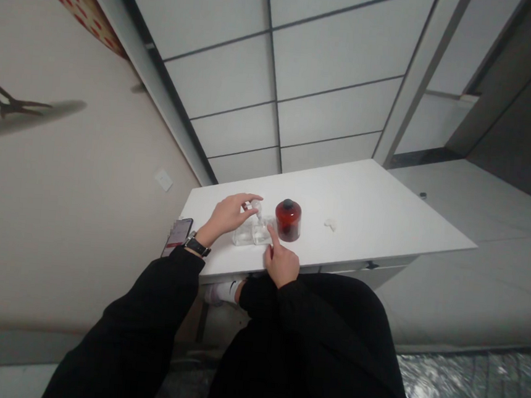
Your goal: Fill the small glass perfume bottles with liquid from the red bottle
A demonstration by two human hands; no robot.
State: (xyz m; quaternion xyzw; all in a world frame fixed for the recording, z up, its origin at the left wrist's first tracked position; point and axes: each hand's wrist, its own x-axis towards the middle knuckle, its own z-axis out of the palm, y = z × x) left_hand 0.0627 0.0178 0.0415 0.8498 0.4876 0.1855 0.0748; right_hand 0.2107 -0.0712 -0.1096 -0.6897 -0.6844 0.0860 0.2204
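Note:
My left hand point(231, 213) pinches a small clear piece point(256, 207) between thumb and fingers, just above two small clear containers standing side by side. I cannot make out its exact kind. The left clear container point(244, 234) stands below my left hand. At the right clear container point(261, 233), the stretched index finger of my right hand point(282, 265) reaches its right side and seems to touch it. My right thumb is apart from that finger, and the other fingers are curled. Close to the right stands a reddish-brown see-through bottle point(288, 221) with a dark cap.
A small white piece point(330, 224) lies on the white table point(377, 202), right of the bottle. At the table's left edge is a phone point(179, 233) with its screen lit. A wall and a panelled door point(333, 62) stand beyond. My legs are at the front edge.

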